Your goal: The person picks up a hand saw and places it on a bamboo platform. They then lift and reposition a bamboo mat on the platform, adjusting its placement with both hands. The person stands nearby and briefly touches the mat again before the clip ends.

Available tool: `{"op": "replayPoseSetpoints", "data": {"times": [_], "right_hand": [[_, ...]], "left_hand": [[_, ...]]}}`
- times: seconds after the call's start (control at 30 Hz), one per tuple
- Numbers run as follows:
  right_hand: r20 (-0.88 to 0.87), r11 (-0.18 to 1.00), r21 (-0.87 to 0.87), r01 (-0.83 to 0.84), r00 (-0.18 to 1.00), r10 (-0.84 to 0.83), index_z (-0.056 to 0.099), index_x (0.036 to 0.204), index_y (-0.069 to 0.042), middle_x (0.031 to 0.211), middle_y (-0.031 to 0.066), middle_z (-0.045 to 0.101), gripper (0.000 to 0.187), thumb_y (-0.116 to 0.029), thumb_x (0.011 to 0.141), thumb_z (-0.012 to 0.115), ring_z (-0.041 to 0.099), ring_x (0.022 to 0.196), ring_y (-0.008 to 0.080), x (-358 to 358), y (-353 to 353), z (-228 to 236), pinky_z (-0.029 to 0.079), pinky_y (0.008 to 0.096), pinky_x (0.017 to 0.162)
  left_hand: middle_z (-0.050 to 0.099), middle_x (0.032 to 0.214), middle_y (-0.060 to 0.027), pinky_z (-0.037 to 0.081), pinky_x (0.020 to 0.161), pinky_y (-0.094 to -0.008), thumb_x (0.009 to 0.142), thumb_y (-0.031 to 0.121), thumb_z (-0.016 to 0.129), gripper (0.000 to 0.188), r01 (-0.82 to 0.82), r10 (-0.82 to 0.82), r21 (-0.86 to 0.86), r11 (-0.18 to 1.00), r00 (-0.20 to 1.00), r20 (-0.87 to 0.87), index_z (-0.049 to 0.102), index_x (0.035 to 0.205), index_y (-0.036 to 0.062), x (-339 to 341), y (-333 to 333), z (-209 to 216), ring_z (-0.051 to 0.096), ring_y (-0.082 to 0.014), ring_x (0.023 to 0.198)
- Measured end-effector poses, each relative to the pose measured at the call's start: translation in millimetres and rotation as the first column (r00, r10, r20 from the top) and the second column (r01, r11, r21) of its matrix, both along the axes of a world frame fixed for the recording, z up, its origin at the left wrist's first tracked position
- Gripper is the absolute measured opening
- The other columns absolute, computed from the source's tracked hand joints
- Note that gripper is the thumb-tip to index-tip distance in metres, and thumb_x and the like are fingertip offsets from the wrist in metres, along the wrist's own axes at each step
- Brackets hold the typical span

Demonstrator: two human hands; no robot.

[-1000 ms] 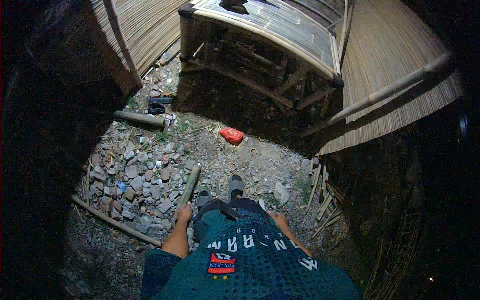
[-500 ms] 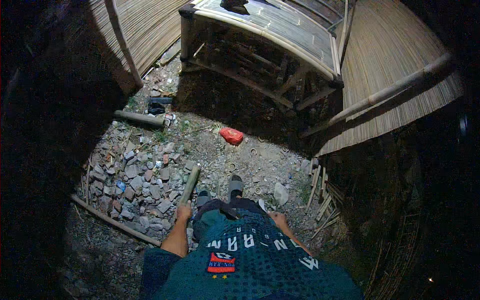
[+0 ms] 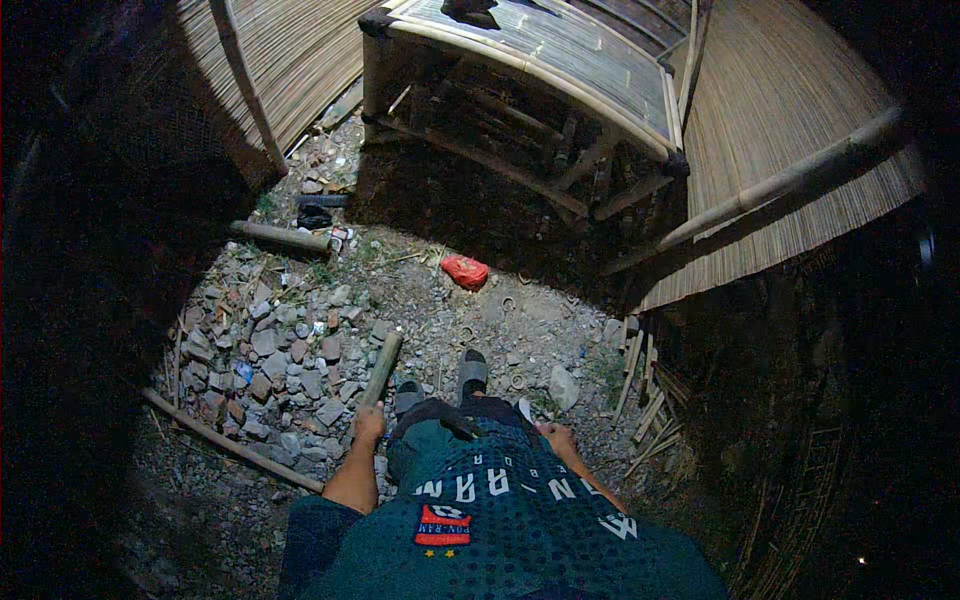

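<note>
Left hand (image 3: pixel 369 424) in a closed grip on a bamboo stick (image 3: pixel 381 367), right hand (image 3: pixel 556 437) hanging loose, grip unclear, red wrapper (image 3: pixel 465 271) on gravel beyond the stick

- The bamboo stick (image 3: pixel 381 368) is a short, thick, pale tan length of cane, straight and round, with a blunt cut end.
- The left hand (image 3: pixel 368 424) closes around its lower end, so that end is hidden in the fist.
- From the hand it slants up and slightly to the right in the head view, its free end pointing away from the person toward the ground ahead.
- It hangs low over gravel and broken stones; whether its far end touches them cannot be told.
- It lies just left of the person's left sandal (image 3: pixel 408 394), close beside it.
</note>
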State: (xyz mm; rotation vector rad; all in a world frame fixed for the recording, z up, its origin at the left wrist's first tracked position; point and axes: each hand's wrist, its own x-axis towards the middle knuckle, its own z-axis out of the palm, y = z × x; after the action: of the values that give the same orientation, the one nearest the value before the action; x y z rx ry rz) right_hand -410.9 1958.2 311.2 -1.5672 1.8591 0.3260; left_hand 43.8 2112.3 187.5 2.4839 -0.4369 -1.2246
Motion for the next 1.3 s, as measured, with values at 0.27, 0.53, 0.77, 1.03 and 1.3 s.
{"op": "replayPoseSetpoints", "data": {"times": [0.27,0.53,0.77,1.03,1.3], "right_hand": [[0.059,1.0,-0.012,0.013,0.998,-0.013,0.07,0.085,-0.002,0.087,0.0207,0.07,0.071,-0.073,0.083,0.06,0.067,0.086,0.039,-12,4,-17,0.052,0.0464,0.075],[0.047,1.0,0.007,-0.008,0.999,0.008,0.074,0.101,-0.012,0.093,0.0152,0.072,0.057,-0.066,0.087,0.062,0.07,0.093,0.028,-7,1,-18,0.051,0.0417,0.077],[0.016,1.0,0.005,-0.03,0.999,0.03,0.074,0.095,-0.009,0.091,0.0158,0.072,0.061,-0.068,0.084,0.065,0.07,0.09,0.0328,-9,1,-10,0.052,0.0443,0.08],[0.056,0.993,-0.083,0.078,0.996,-0.074,0.073,0.089,-0.006,0.083,0.0163,0.07,0.057,-0.062,0.084,0.068,0.068,0.082,0.0352,-9,7,-16,0.051,0.0413,0.076],[0.08,0.996,-0.088,0.022,0.997,-0.015,0.071,0.081,-0.003,0.079,0.016,0.068,0.062,-0.064,0.086,0.065,0.067,0.076,0.0293,-16,8,-19,0.05,0.0425,0.072]], "left_hand": [[0.067,0.108,-0.031,0.048,0.096,-0.0498,0.096,0.051,0.052,0.06,0.104,-0.103,0.037,0.994,0.995,-0.016,0.068,0.109,-0.0055,-2,-7,19,0.062,-0.0467,0.108],[0.067,0.109,-0.0306,0.047,0.096,-0.0511,0.099,0.052,0.045,0.062,0.139,-0.137,-0.044,0.989,0.99,0.042,0.071,0.107,-0.0039,0,2,5,0.063,-0.0457,0.106],[0.067,0.11,-0.0286,0.047,0.096,-0.0509,0.099,0.052,0.046,0.059,0.1,-0.102,-0.051,0.994,0.994,-0.034,0.069,0.11,-0.0011,-3,2,-1,0.063,-0.0452,0.108],[0.067,0.112,-0.0276,0.047,0.097,-0.0507,0.098,0.053,0.048,0.058,-0.046,0.045,-0.016,0.999,0.997,-0.061,0.07,0.109,0.0002,-7,4,-10,0.062,-0.0459,0.11],[0.067,0.114,-0.0282,0.047,0.097,-0.0509,0.099,0.054,0.046,0.061,0.033,-0.031,0.04,0.999,0.998,-0.048,0.071,0.109,-0.0002,-9,-9,30,0.062,-0.0455,0.111]]}}
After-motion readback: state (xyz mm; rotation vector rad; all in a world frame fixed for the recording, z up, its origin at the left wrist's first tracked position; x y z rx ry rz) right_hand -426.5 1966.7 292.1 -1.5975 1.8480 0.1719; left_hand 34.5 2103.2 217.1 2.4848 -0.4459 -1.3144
